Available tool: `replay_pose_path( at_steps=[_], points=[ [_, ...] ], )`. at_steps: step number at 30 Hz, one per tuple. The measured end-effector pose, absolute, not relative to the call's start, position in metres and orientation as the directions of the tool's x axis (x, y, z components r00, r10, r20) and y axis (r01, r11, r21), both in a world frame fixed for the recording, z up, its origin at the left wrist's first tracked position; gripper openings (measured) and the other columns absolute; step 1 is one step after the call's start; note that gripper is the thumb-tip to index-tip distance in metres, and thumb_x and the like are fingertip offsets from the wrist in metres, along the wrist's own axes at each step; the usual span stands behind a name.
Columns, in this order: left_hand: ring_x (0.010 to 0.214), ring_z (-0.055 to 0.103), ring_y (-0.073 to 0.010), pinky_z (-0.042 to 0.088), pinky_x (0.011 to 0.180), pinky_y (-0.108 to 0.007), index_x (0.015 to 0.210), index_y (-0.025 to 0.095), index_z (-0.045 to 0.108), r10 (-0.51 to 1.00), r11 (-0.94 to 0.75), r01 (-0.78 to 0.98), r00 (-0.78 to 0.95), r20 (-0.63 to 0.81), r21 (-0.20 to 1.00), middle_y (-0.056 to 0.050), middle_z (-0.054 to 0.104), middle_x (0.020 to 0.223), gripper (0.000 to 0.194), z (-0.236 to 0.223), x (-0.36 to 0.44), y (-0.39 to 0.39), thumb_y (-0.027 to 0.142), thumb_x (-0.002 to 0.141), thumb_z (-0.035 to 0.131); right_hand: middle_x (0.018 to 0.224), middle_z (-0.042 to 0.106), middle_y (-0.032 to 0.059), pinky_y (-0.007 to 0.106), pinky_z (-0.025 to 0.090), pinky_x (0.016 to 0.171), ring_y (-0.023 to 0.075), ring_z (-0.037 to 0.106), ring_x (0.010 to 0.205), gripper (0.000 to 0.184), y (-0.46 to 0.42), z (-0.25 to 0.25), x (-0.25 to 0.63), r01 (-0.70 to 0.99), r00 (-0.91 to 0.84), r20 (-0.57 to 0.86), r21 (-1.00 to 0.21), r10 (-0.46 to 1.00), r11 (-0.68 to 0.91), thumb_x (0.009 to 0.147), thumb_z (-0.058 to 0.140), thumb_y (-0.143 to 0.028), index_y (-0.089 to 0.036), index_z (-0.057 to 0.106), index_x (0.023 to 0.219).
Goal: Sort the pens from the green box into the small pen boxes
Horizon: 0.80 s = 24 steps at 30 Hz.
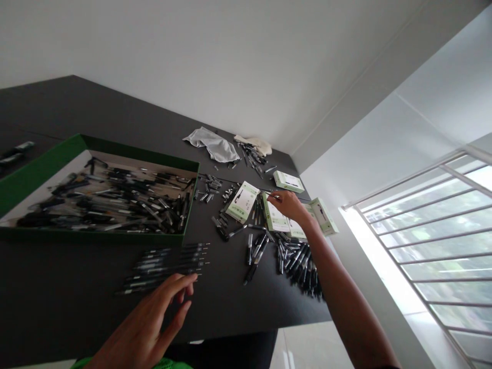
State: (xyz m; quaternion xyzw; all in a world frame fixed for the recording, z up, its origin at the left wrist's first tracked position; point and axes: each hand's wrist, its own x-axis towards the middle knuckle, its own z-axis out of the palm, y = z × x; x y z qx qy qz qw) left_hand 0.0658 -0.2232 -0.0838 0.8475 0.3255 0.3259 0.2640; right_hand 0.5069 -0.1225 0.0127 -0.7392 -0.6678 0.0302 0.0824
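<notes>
While the left hand (144,328) is kept open with wide-spread fingers, it is seen just below a row of black pens (165,269), and no touching can be confirmed. The right hand (288,205) is held narrow above small white-and-green boxes (274,215), but whether something is pinched cannot be told. A loose pile of pens (295,264) is seen below the right hand, and a green tray (38,179) filled with pens is seen ahead of the left hand.

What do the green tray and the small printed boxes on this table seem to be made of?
The green tray looks like card: thin walls, matte finish, pale inside. The small boxes look like printed paperboard, with folded edges; their sheen is hard to judge.
</notes>
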Motion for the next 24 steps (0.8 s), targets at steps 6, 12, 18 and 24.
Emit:
replay_pose_path(
  at_steps=[6, 12, 18, 24],
  points=[
    [0.104, 0.078, -0.0149, 0.059, 0.096, -0.019, 0.143, 0.034, 0.054, 0.684, -0.674, 0.349, 0.627, 0.373, 0.651, -0.001, 0.076, 0.121, 0.037, -0.077, 0.066, -0.222, 0.035, 0.106, 0.054, 0.091, 0.077, 0.0090, 0.027, 0.046, 0.078, 0.0204, 0.069, 0.085, 0.044, -0.122, 0.017, 0.509, 0.978, 0.131, 0.071, -0.174, 0.989, -0.118, 0.107, 0.033, -0.024, -0.015, 0.077, 0.107],
    [0.105, 0.078, -0.0163, 0.059, 0.098, -0.020, 0.141, 0.035, 0.059, 0.672, -0.669, 0.329, 0.651, 0.354, 0.666, 0.000, 0.078, 0.120, 0.038, -0.072, 0.067, -0.221, 0.032, 0.104, 0.056, 0.085, 0.079, 0.0065, 0.026, 0.048, 0.073, 0.0200, 0.072, 0.079, 0.022, -0.123, 0.003, 0.492, 0.972, 0.193, -0.059, -0.127, 0.979, -0.199, 0.096, 0.063, -0.029, -0.019, 0.082, 0.097],
    [0.108, 0.077, -0.0159, 0.058, 0.099, -0.020, 0.139, 0.033, 0.060, 0.655, -0.685, 0.327, 0.667, 0.354, 0.651, 0.000, 0.077, 0.121, 0.035, -0.067, 0.067, -0.221, 0.029, 0.104, 0.057, 0.086, 0.080, 0.0100, 0.028, 0.051, 0.072, 0.0233, 0.074, 0.081, 0.021, -0.118, -0.016, 0.471, 0.960, 0.262, -0.103, -0.078, 0.960, -0.270, 0.090, 0.073, -0.039, -0.020, 0.083, 0.089],
    [0.113, 0.075, -0.0145, 0.057, 0.101, -0.019, 0.138, 0.031, 0.059, 0.623, -0.712, 0.293, 0.682, 0.382, 0.639, 0.001, 0.076, 0.123, 0.034, -0.066, 0.068, -0.220, 0.028, 0.105, 0.055, 0.079, 0.079, 0.0077, 0.027, 0.049, 0.064, 0.0214, 0.071, 0.073, 0.019, -0.123, -0.020, 0.464, 0.945, 0.316, -0.048, -0.075, 0.948, -0.319, 0.080, 0.082, -0.042, -0.024, 0.082, 0.081]
  ],
)
